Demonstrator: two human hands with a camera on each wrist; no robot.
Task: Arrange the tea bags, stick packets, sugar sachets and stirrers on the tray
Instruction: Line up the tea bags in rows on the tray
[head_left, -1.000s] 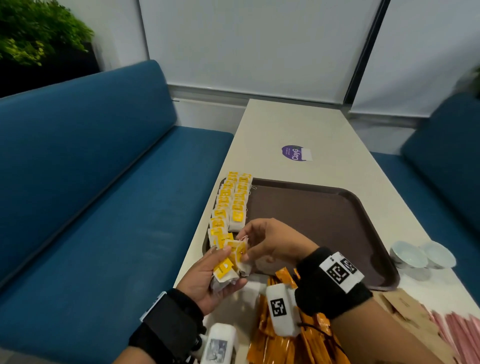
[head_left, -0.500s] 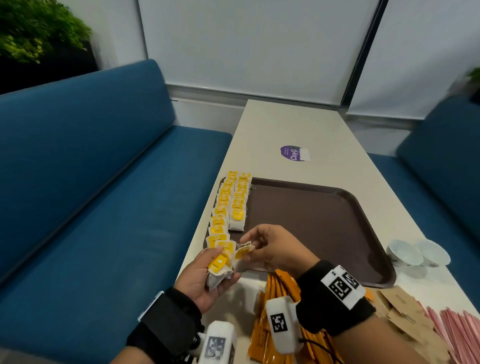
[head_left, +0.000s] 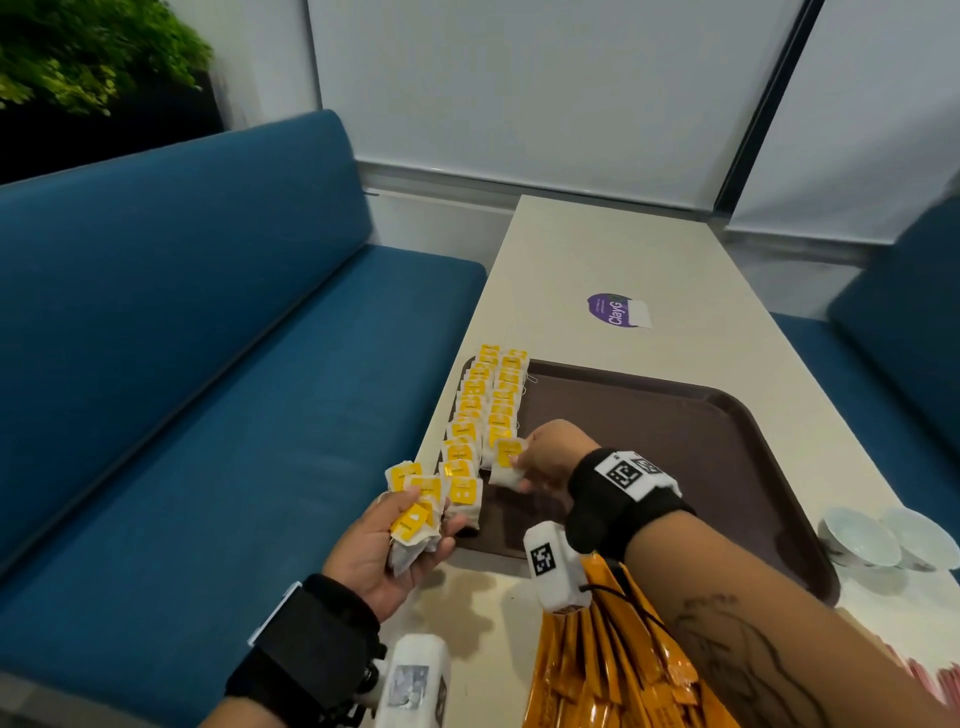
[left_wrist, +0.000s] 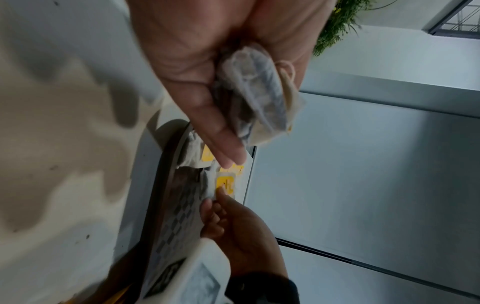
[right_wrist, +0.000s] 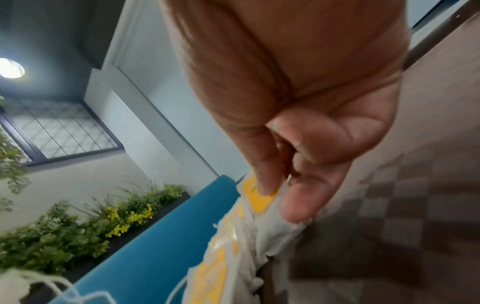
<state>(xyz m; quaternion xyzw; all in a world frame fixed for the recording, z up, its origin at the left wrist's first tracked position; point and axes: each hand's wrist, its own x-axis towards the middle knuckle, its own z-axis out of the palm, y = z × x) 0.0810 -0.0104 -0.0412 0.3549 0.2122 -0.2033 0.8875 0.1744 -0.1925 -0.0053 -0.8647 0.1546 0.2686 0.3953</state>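
The right hand (head_left: 553, 457) has carried one yellow-tagged white tea bag (head_left: 506, 462), pinched, to the brown plastic tray (head_left: 675, 441) at nine o'clock, lengthening the second row; the left hand (head_left: 384, 545) clasps spare tea bags (head_left: 415, 512).

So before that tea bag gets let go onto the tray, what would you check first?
1. Right hand pinches a single tea bag: ok.
2. Bag sits at the near end of the inner tea bag row: ok.
3. Bag lies flat on the brown tray: cannot tell.
4. Yellow tag faces up like the others: ok.
5. Left hand holds spare tea bags for the next placements: ok.
6. Orange stick packets on the tray: not ok; they lie on the table.
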